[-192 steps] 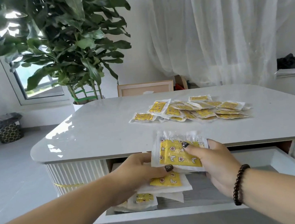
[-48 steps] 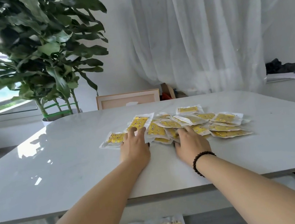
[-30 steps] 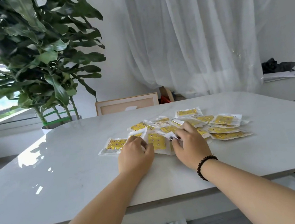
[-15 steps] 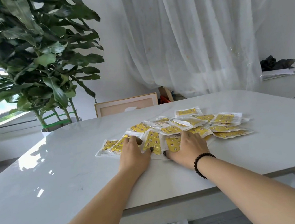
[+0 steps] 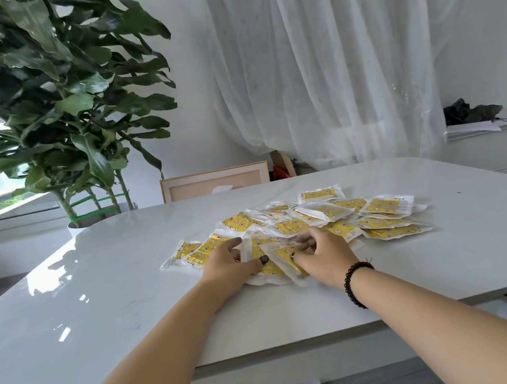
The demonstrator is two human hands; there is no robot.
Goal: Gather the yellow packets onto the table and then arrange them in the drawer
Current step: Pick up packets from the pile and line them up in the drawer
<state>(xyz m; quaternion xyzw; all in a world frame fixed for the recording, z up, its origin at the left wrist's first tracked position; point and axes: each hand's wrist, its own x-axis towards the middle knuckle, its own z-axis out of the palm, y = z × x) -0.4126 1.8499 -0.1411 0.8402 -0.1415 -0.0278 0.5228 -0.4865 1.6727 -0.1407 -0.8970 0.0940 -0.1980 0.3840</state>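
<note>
A person's left hand (image 5: 228, 265) and right hand (image 5: 322, 252) have drawn a few yellow, clear-edged plastic packets (image 5: 274, 257) out of the loose pile (image 5: 339, 212) toward the near edge of the glossy white counter (image 5: 104, 297); half a second earlier they lay flatter in the spread; each grip is half curled, pinching packets; more lie in the open drawer (image 5: 386, 383) below; a lift to it likely follows.

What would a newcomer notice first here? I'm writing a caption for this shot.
The heap of yellow packets mid-table, with the left hand and right hand gathering its near edge. Then the big leafy plant behind the table's far left corner.
</note>
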